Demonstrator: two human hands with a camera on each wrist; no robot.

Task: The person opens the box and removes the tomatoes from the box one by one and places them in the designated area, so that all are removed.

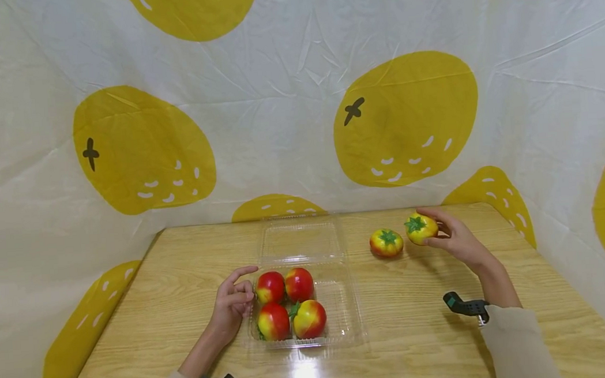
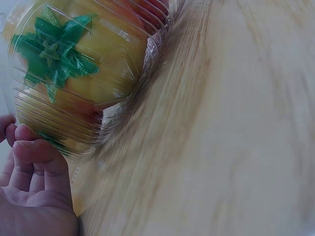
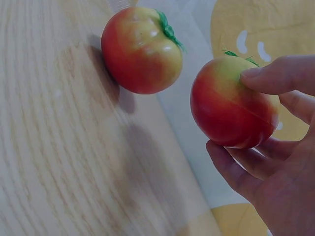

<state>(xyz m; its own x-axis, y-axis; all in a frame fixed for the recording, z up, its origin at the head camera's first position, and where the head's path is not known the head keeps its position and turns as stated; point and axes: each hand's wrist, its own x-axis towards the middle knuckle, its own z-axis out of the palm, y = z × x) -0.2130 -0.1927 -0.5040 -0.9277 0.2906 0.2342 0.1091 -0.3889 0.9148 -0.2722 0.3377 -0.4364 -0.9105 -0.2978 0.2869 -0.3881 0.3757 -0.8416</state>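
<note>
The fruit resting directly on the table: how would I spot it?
On the wooden table, find the clear box. Right of its lid sits a yellow and red fruit with green leaves. Four other fruits lie boxed and the right grip holds another; only this one rests on the table.

raised tomato: red-yellow | loose tomato: beside it | open clear box: four tomatoes

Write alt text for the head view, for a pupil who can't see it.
A person's right hand holds a tomato-like fruit with green leaves, near a second fruit on a wooden table. The left hand is beside an open clear plastic box containing four red-and-yellow fruits. Behind hangs pale cloth with large yellow shapes.
</note>
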